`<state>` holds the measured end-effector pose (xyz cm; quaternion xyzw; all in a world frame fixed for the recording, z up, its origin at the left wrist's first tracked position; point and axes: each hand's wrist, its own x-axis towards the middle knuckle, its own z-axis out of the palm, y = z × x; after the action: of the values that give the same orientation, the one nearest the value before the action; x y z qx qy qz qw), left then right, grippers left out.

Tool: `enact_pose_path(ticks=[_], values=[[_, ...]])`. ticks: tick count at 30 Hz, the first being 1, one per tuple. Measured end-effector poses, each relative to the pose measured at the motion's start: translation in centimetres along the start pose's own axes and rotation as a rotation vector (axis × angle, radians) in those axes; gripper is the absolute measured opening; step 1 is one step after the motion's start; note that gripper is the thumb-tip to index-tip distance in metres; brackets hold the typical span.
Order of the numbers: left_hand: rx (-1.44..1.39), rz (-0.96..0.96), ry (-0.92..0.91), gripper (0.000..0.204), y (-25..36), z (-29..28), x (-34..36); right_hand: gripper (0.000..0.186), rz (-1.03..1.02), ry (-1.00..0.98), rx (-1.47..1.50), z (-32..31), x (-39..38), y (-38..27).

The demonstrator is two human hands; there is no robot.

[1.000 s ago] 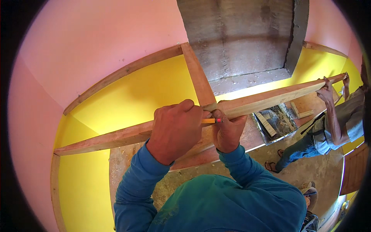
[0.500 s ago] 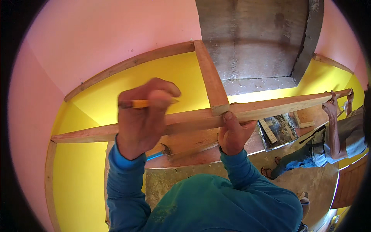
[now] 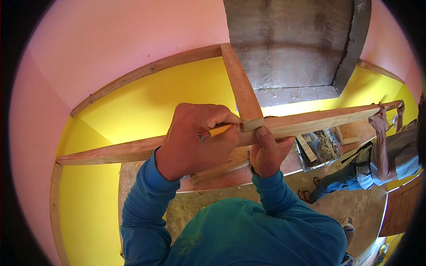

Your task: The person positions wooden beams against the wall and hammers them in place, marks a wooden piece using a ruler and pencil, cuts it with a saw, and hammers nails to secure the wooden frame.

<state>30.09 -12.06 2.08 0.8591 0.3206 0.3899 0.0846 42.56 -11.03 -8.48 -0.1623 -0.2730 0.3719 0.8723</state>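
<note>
A yellow pencil (image 3: pixel 219 130) is gripped in my left hand (image 3: pixel 195 139), its tip end beside the near end of a short wooden crosspiece (image 3: pixel 242 88). That crosspiece runs back to the wall and meets a long wooden beam (image 3: pixel 321 120) that spans the view. My right hand (image 3: pixel 270 153) pinches the beam where the two timbers meet, thumb in front next to the crosspiece's end. The pencil's very tip is hard to make out; whether it touches wood I cannot tell.
At the right, a co-worker's hands (image 3: pixel 379 119) hold the beam's far end. Below it, a reddish board surface (image 3: pixel 284 175) bears a smeared dark tray (image 3: pixel 320 148) and wood offcuts (image 3: pixel 348 141). A wooden strip (image 3: pixel 146 71) runs along the pink and yellow wall.
My left hand has moved right with the pencil, up to the crosspiece's end, and now covers the blue-handled hammer. My right hand stays on the beam.
</note>
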Motion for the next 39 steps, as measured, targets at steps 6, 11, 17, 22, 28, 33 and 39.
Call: enact_pose_path(ticks=[6,11,17,22,28,33,39], values=[[-0.124,-0.023,-0.176,0.002,1.2,-1.7,-0.4,0.059,0.002,0.008,0.003,0.2,-0.1,0.0],[0.079,-0.023,-0.088,0.001,0.8,-2.2,0.5,0.05,-0.003,-0.047,-0.021,0.3,-0.3,-0.4],[0.113,0.132,-0.102,0.003,0.6,-0.2,0.7,0.058,-0.004,-0.008,-0.003,0.2,0.0,-0.3],[-0.203,0.098,-0.307,0.003,2.6,-1.7,-0.7,0.057,0.003,-0.005,0.005,0.3,-0.1,-0.4],[-0.205,-0.163,-0.126,0.01,-1.7,-3.3,2.2,0.057,-0.003,0.002,0.017,0.2,0.0,-0.2],[-0.284,-0.394,-0.386,0.011,-2.5,-3.2,3.9,0.05,-0.006,-0.048,-0.007,-0.4,-0.1,-0.3],[-0.094,-0.186,-0.221,0.013,-1.4,-3.8,2.1,0.043,-0.068,-0.056,-0.001,-0.4,-0.4,-0.5]])
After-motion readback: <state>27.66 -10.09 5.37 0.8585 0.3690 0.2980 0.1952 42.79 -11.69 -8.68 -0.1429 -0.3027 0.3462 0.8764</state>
